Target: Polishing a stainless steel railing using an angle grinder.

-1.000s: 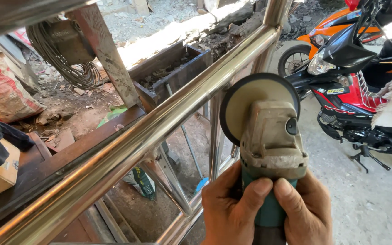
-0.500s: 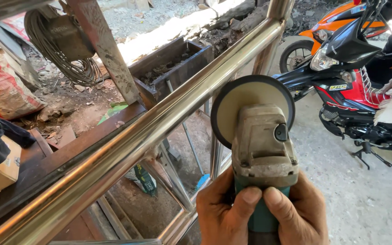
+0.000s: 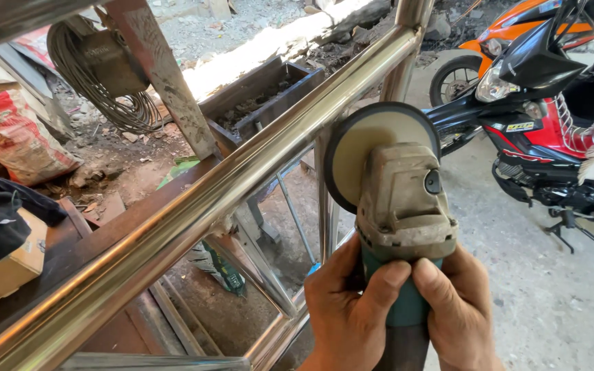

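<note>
Left hand (image 3: 352, 312) and right hand (image 3: 458, 312) both clamped on grinder (image 3: 403, 206) — disc (image 3: 362, 148) just beside rail (image 3: 194, 213).

The grinder (image 3: 397, 206) hides most of its own disc (image 3: 369, 148); only the rim and the part toward 10 o'clock show, and whether the disc touches the steel rail (image 3: 194, 213) cannot be told. Both hands (image 3: 348, 312) (image 3: 458, 309) cover the green handle, and the wrists run off the bottom edge. The rail is cut off at 7 o'clock. The motorbikes (image 3: 537, 96) at 2 o'clock are cropped by the right edge. The sack (image 3: 15, 134) at 9 o'clock is only partly in view.
</note>
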